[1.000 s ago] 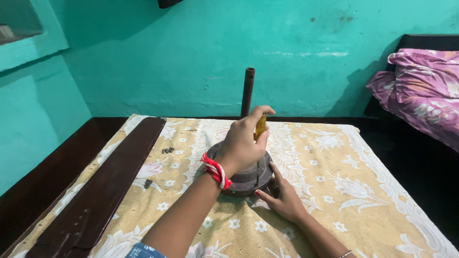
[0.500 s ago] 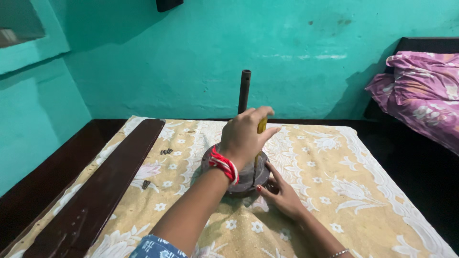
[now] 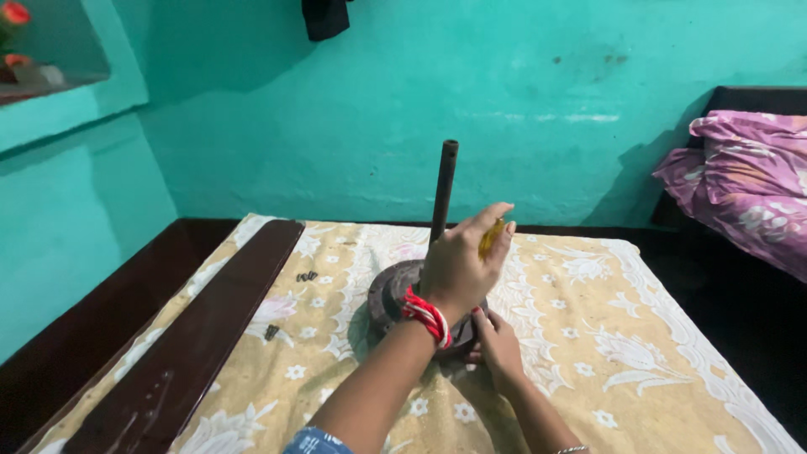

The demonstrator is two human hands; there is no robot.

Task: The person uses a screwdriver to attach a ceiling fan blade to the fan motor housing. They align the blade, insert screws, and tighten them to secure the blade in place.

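Yellow cotton bedsheet (image 3: pixel 588 336) w/ white flower print, dark brown wooden fan blade (image 3: pixel 193 345), rusty dark round metal motor hub (image 3: pixel 388 296), translucent yellow screwdriver handle (image 3: pixel 491 237), red-n-white thread wristband (image 3: pixel 426 315), teal painted wall (image 3: pixel 353 126), purple-pink patterned blanket (image 3: pixel 740 181).

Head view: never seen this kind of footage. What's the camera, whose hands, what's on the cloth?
The camera sits on a person's head and looks down at their own bare hands. The left hand, wearing a red-and-white wrist thread, grips a yellow-handled tool above a round dark metal hub with an upright dark rod. The right hand steadies the hub's base. It stands on a yellow floral cloth. A long dark brown blade and small dark screws lie to the left.
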